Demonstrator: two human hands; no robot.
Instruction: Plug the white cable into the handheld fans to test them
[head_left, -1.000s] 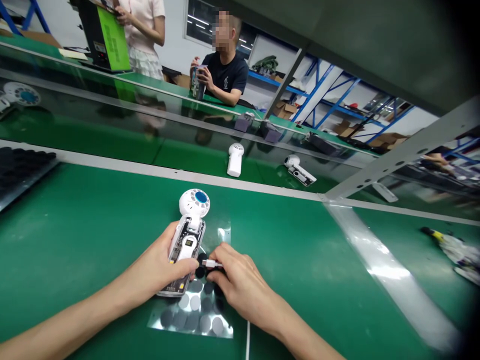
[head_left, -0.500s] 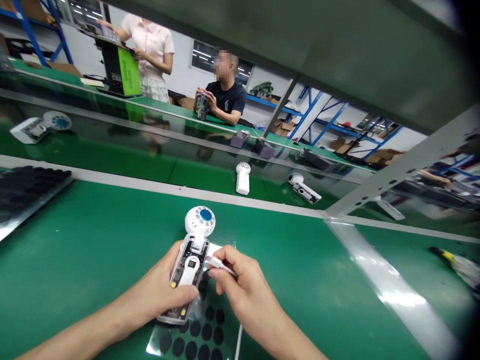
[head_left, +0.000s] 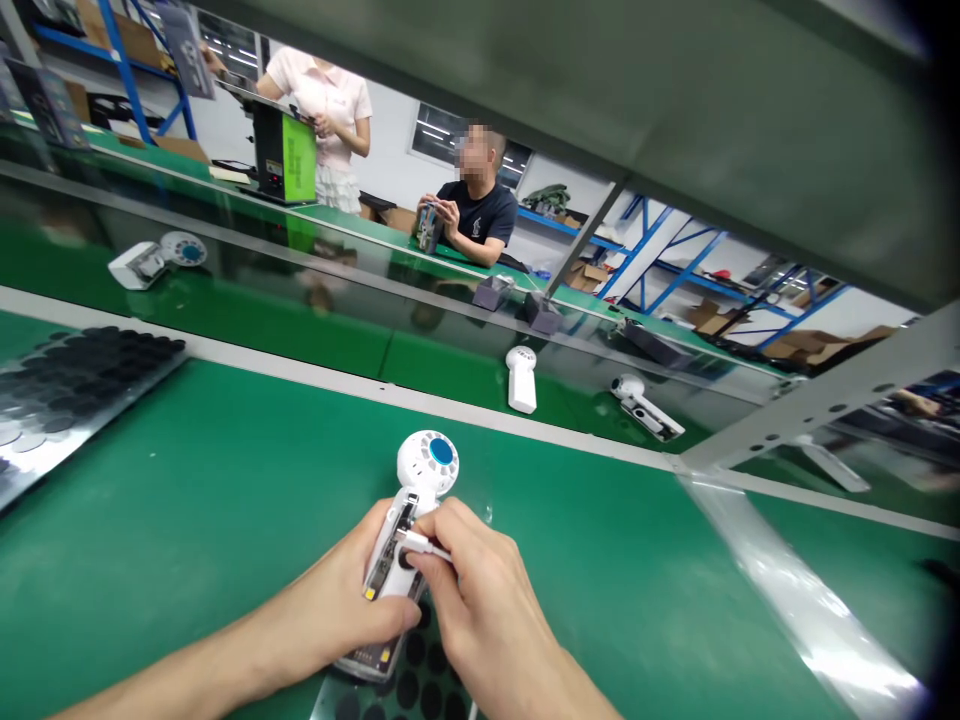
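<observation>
A small handheld fan (head_left: 427,463) with a white round head, a blue centre and a see-through body is gripped around its lower body by my left hand (head_left: 367,600). My right hand (head_left: 480,570) pinches a white cable plug (head_left: 416,542) over the front of the fan body, hiding part of it. A black round piece shows just under the plug, by the right fingertips. Beneath both hands lies a clear sheet with black round stickers (head_left: 409,690), partly covered by the fan and my right hand.
Another sheet of black discs (head_left: 82,390) lies at the left. Beyond the pale rail (head_left: 300,375), several white fans (head_left: 522,380) rest on the green belt. A slanted metal post (head_left: 810,400) stands at the right. Two people are across the line, beside a green-and-black machine (head_left: 289,155).
My right hand has moved the plug from beside the fan to over its front, covering the small display. The background has shifted to the right in the view.
</observation>
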